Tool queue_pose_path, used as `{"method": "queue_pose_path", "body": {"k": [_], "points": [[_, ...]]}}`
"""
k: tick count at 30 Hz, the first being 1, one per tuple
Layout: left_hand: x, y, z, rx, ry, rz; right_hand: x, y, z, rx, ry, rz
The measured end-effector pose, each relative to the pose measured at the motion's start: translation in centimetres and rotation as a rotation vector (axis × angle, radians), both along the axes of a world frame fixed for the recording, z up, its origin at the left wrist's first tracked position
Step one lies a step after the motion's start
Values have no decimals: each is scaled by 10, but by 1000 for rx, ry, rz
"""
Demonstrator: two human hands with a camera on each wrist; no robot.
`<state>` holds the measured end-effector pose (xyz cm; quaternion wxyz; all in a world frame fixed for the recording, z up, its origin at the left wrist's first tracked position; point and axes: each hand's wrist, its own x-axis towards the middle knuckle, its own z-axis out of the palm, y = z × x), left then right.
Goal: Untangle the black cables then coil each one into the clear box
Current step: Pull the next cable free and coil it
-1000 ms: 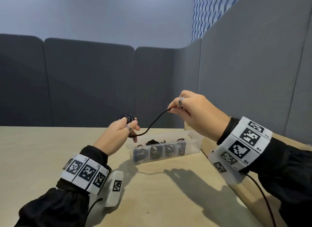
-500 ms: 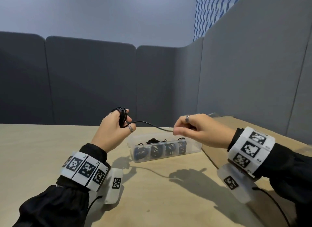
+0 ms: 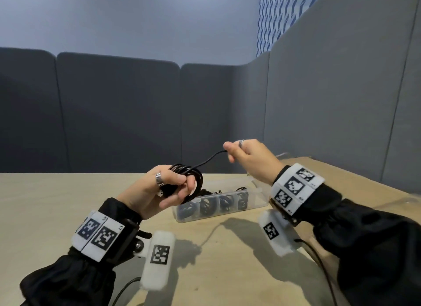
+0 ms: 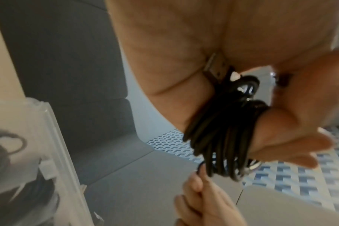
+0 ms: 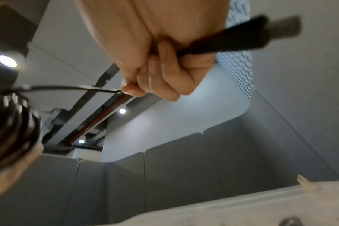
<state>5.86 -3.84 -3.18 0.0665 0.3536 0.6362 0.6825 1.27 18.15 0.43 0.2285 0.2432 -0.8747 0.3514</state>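
Note:
A black cable runs between my two hands above the table. Several loops of it form a coil wound round the fingers of my left hand, which holds it; the left wrist view shows the coil wrapped over the fingers with a metal plug tucked at the palm. My right hand is higher and to the right, pinching the free end; its USB plug sticks out behind the curled fingers. The clear box lies on the table below, with several coiled black cables in its compartments.
The wooden table is fenced by grey padded partitions behind and to the right. A raised wooden ledge runs along the right side. Wires hang from the white wrist camera units.
My left hand has turned palm up and drawn nearer, with the coil grown. My right hand dipped toward the box, then rose again, carrying the short free end round.

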Motion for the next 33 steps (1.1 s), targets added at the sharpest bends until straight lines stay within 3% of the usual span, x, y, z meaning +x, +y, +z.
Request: {"method": "queue_pose_path", "body": {"k": [4, 7, 10, 13, 15, 17, 22, 24, 28, 33], "points": [[1, 6, 3, 430, -109, 7, 2, -33, -27, 176, -79, 1], [-7, 8, 9, 671, -98, 223, 24, -53, -44, 297, -109, 165], [-20, 1, 6, 511, 54, 502, 47, -59, -44, 328, -56, 265], [-27, -4, -5, 81, 276, 707, 53, -54, -35, 371, 114, 178], [-26, 0, -10, -243, 330, 720, 51, -49, -30, 467, 284, 25], [-17, 7, -11, -424, 234, 565, 45, -42, -28, 457, 324, -66], [-1, 9, 1, -252, -74, 170, 30, -29, -31, 78, -72, 320], [-1, 12, 1, -195, -121, 111, 28, -29, -36, -38, -253, 468], [-4, 21, -7, -148, -218, 170, 30, -32, -47, -55, -395, 603], [-9, 29, -15, -203, -171, 387, 25, -32, -48, 106, -262, 424]]}}
